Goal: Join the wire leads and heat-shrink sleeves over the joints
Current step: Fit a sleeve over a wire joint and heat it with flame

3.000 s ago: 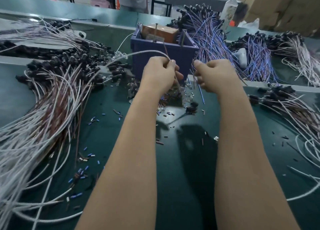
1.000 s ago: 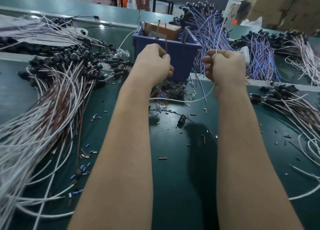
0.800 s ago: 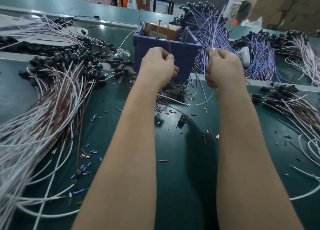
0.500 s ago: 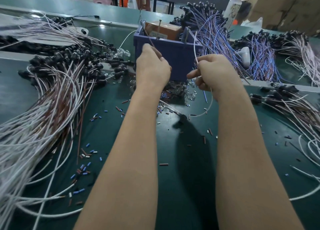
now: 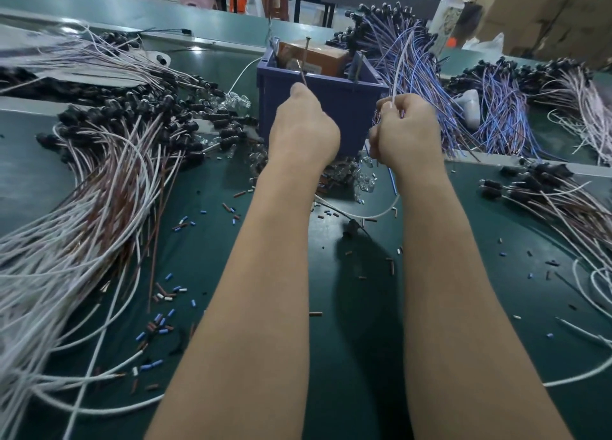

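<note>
I see the left hand raised in front of the blue box, its fingers curled tight and pinching a thin brown wire that sticks up from the fist. The right hand is just beside it, apart, fingers closed round a white wire that rises above the knuckles and loops under the wrist onto the green desk. Short sleeve pieces lie scattered on the desk, near a big bundle of white and brown wires at left.
</note>
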Demonstrator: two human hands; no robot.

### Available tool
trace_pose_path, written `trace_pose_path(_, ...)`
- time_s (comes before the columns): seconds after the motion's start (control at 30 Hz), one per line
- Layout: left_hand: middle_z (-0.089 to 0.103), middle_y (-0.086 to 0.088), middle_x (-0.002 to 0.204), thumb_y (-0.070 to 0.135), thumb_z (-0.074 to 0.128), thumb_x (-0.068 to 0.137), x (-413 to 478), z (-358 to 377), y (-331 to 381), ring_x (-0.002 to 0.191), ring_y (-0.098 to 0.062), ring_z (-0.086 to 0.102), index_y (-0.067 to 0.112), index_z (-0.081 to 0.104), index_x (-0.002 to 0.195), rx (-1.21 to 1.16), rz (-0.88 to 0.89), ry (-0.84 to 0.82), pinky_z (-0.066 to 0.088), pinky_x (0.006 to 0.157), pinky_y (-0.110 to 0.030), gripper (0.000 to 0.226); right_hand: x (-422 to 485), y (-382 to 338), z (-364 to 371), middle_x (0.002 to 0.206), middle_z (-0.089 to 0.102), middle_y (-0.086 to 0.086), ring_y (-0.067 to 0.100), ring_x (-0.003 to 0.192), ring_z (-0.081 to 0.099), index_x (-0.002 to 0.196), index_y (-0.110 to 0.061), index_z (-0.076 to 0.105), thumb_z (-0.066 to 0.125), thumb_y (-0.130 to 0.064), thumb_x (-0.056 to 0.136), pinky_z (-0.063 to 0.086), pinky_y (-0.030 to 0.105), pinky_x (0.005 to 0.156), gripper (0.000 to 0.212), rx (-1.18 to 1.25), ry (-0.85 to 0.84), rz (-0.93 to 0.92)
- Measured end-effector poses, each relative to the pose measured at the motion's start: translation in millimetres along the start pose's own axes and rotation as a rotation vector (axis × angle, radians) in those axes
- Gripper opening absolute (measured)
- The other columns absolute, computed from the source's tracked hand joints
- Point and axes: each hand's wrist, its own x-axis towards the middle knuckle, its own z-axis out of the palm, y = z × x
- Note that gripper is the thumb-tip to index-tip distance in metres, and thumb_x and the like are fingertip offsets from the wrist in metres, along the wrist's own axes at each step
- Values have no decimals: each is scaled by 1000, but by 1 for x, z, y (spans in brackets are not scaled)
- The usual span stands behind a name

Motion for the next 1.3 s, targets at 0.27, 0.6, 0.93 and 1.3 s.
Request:
trace_pose_path(0.27, 65, -13, 105, 3, 45, 90, -4, 10, -5, 100, -32, 62, 8, 44, 115, -13, 7, 71, 48, 91, -43, 25, -3, 1, -1, 86, 66, 28, 22, 68, 49, 88, 8, 66, 45, -12, 93, 33, 27, 55, 29, -199, 74, -94)
trace_pose_path(0.6, 65, -12, 104, 3, 43, 90, -5, 12, -6, 97, -32, 62, 10, 48, 112, -21, 31, 153, 49, 86, -40, 23, -8, 0, -1, 80, 67, 7, 17, 75, 64, 118, -14, 56, 39, -10, 97, 51, 32, 84, 27, -133, -79, -90)
trace_pose_path(0.93, 66, -10, 101, 3, 46, 89, -4, 14, -5, 96, -29, 62, 11, 48, 111, -11, 52, 98, 50, 84, -39, 24, -6, -1, -3, 68, 64, -2, -2, 44, 48, 104, -20, 57, 42, -12, 95, 38, 16, 52, 19, -111, -71, -81)
trace_pose_path(1.3, 68, -10, 99, 4, 46, 87, -6, 14, -5, 97, -31, 62, 12, 48, 112, -7, 64, 67, 50, 86, -42, 26, -6, -3, -6, 84, 65, 9, 17, 61, 54, 93, -21, 62, 43, -8, 86, 45, 28, 62, 24, -112, -63, -87)
